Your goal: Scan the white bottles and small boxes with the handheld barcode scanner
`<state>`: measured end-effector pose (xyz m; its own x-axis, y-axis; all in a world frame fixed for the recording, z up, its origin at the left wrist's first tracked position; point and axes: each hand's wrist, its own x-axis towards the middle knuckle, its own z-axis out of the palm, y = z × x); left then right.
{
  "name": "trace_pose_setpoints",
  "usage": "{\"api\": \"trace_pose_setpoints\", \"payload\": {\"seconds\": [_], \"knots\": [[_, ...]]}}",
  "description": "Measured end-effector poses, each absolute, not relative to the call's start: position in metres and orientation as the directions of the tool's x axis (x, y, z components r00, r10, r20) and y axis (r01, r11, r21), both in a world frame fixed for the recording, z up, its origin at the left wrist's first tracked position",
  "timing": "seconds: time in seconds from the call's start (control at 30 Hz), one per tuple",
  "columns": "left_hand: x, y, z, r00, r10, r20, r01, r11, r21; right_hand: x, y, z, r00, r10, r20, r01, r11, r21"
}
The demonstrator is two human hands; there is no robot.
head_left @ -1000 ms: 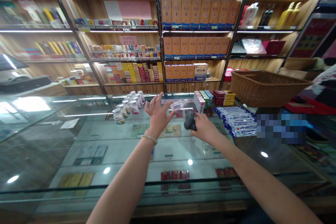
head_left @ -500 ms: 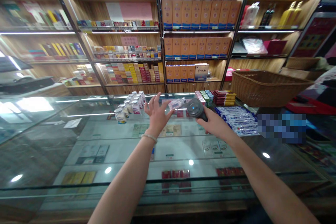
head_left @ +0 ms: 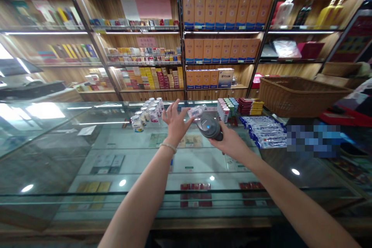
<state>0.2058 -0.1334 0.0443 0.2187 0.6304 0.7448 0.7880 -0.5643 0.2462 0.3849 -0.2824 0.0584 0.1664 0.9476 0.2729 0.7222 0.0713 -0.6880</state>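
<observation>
My left hand [head_left: 176, 123] pinches a small clear bottle with a pinkish label [head_left: 196, 111] between thumb and index finger, the other fingers raised. The bottle lies tilted, its cap end to the right, above the glass counter [head_left: 139, 162]. My right hand [head_left: 231, 139] is wrapped round the handle of a dark grey handheld scanner [head_left: 209, 125]. The scanner's rounded head, with a blue light, is just below and right of the bottle. Several small bottles [head_left: 153, 114] stand in rows left of my left hand.
Behind my right hand stand pink, green and blue tubes [head_left: 223, 111], beside stacked red and yellow packs [head_left: 250, 106]. Blue-white packets [head_left: 266, 132] lie to the right, near a wicker basket [head_left: 299, 97]. Shelves with orange boxes [head_left: 221, 11] line the back.
The scanner in my right hand has moved left and slightly down, closer to the bottle. My left hand still pinches the bottle. The whole view has shifted slightly.
</observation>
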Motion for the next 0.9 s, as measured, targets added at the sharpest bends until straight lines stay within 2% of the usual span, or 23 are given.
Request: {"api": "trace_pose_setpoints", "payload": {"seconds": [0.1,0.3,0.6,0.9], "knots": [[0.2064,-0.1346,0.0462,0.212,0.635,0.742,0.791,-0.558,0.251,0.3844,-0.2845,0.0605,0.159,0.944,0.290,0.727,0.086,-0.681],[0.2102,-0.1354,0.0463,0.210,0.640,0.739,0.798,-0.549,0.249,0.3829,-0.2846,0.0607,0.145,0.964,0.224,0.727,0.050,-0.685],[0.2082,-0.1370,0.0452,0.222,0.637,0.738,0.796,-0.556,0.240,0.3852,-0.2838,0.0604,0.169,0.956,0.240,0.721,0.046,-0.691],[0.2080,-0.1363,0.0457,0.223,0.631,0.743,0.799,-0.555,0.232,0.3895,-0.2807,0.0579,0.141,0.931,0.337,0.775,0.108,-0.622]]}}
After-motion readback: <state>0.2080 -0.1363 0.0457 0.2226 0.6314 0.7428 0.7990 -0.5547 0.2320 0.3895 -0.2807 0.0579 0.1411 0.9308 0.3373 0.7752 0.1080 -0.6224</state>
